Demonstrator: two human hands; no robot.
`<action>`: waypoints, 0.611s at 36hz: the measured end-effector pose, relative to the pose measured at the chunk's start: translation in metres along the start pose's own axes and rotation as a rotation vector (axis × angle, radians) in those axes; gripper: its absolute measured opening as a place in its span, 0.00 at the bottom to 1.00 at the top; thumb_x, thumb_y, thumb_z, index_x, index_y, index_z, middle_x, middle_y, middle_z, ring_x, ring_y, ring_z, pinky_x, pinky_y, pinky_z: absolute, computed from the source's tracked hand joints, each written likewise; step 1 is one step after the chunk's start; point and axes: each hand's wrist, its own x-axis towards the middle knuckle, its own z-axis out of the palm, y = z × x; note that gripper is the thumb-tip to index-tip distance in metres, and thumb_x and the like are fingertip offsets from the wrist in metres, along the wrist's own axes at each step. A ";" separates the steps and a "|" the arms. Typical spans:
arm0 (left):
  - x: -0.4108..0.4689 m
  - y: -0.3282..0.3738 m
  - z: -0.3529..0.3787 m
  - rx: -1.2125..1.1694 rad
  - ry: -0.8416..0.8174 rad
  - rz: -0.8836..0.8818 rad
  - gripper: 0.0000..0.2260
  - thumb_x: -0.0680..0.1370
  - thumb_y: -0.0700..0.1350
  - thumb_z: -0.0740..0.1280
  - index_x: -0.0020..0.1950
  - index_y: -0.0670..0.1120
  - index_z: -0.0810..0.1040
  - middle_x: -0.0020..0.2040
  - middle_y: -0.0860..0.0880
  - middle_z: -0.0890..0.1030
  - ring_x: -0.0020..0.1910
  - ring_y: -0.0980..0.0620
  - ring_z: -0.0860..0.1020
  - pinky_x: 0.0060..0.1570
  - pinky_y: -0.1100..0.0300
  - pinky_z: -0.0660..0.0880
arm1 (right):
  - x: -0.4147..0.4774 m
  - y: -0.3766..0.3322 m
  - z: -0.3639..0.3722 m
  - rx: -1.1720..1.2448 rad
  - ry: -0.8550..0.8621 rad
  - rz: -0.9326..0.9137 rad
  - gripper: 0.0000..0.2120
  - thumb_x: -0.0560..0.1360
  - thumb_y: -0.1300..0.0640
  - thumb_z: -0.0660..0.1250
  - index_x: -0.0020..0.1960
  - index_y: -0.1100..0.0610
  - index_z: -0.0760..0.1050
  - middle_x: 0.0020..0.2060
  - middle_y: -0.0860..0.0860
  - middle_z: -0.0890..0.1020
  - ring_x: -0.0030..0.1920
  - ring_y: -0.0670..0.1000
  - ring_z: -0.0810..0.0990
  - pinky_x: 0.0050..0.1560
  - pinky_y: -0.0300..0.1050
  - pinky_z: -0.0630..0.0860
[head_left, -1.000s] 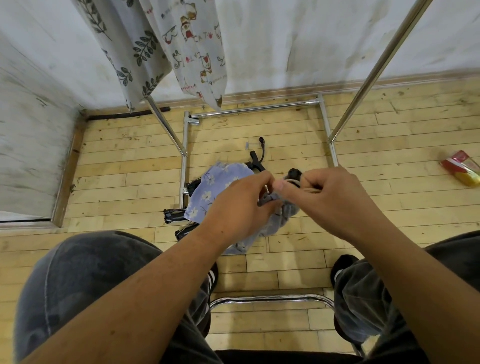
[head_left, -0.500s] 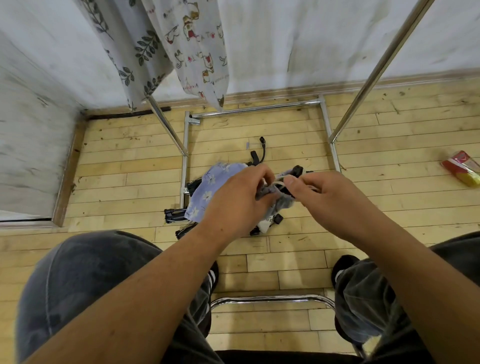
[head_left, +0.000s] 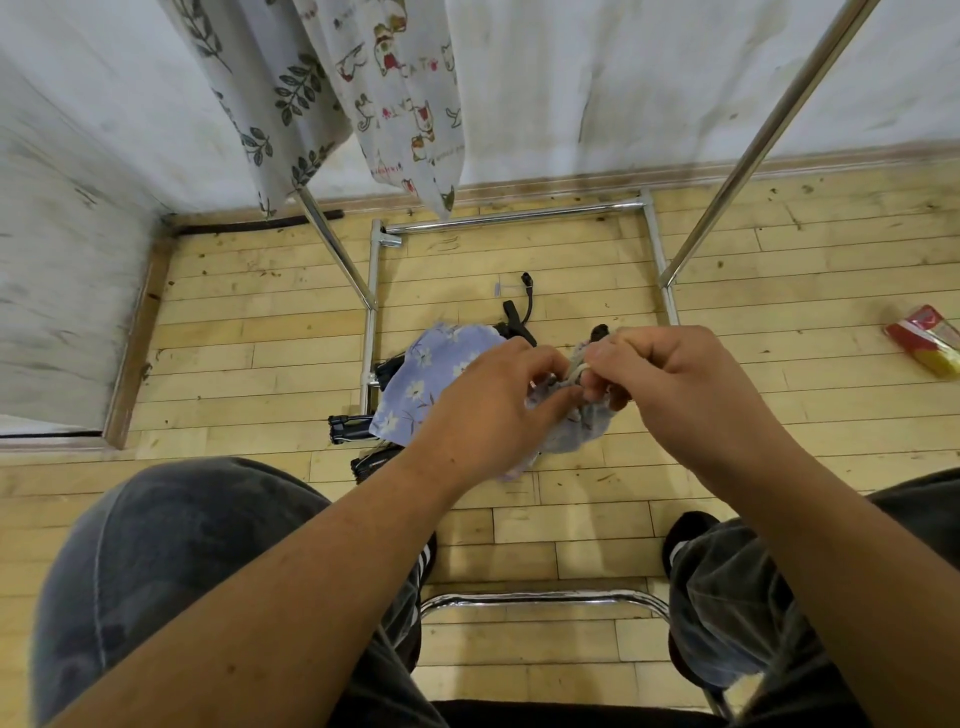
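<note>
Seen from the head camera, a seated person works a small floral cloth (head_left: 431, 379) held up over the wooden floor (head_left: 249, 332), between the knees and in front of a metal drying rack (head_left: 371, 322) where two printed cloths (head_left: 405, 93) already hang. The left hand (head_left: 498, 395) has its fingers curled round the bunched middle of the cloth, its grip closed on the fabric, while the right hand (head_left: 675, 384) pinches a pale cord (head_left: 576, 370) between thumb and forefinger, its other fingers tucked under. Both hands meet knuckle to knuckle at the gathered edge, wrists level, forearms reaching out from the lap. The job looks to be midway: the cord is looped and pulled taut, but whether it is being tied or undone cannot be told behind the fingers, and the cloth is not yet on the rack. One corner of it droops toward black clips (head_left: 348, 428) lying on the floor near the rack's foot. A red and yellow packet (head_left: 924, 340) lies well apart at the right edge
</note>
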 end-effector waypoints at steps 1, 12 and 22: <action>0.000 0.000 0.001 -0.004 0.001 -0.002 0.07 0.81 0.59 0.66 0.52 0.58 0.79 0.48 0.56 0.78 0.48 0.58 0.76 0.49 0.51 0.78 | 0.000 0.000 0.000 0.017 0.002 -0.005 0.17 0.81 0.59 0.64 0.39 0.70 0.78 0.37 0.66 0.80 0.40 0.63 0.78 0.40 0.39 0.77; 0.000 0.005 0.002 -0.097 -0.026 -0.097 0.09 0.81 0.57 0.68 0.48 0.55 0.85 0.45 0.57 0.83 0.46 0.58 0.80 0.49 0.46 0.79 | -0.004 -0.012 0.000 0.179 -0.065 0.026 0.22 0.79 0.65 0.64 0.28 0.53 0.77 0.37 0.64 0.80 0.40 0.59 0.77 0.44 0.53 0.75; -0.004 0.013 -0.005 -0.137 0.026 -0.024 0.27 0.75 0.62 0.73 0.69 0.59 0.66 0.53 0.59 0.79 0.51 0.60 0.80 0.50 0.53 0.81 | 0.000 -0.018 -0.005 0.361 -0.056 0.116 0.17 0.76 0.73 0.59 0.36 0.55 0.68 0.30 0.50 0.76 0.34 0.51 0.76 0.38 0.47 0.73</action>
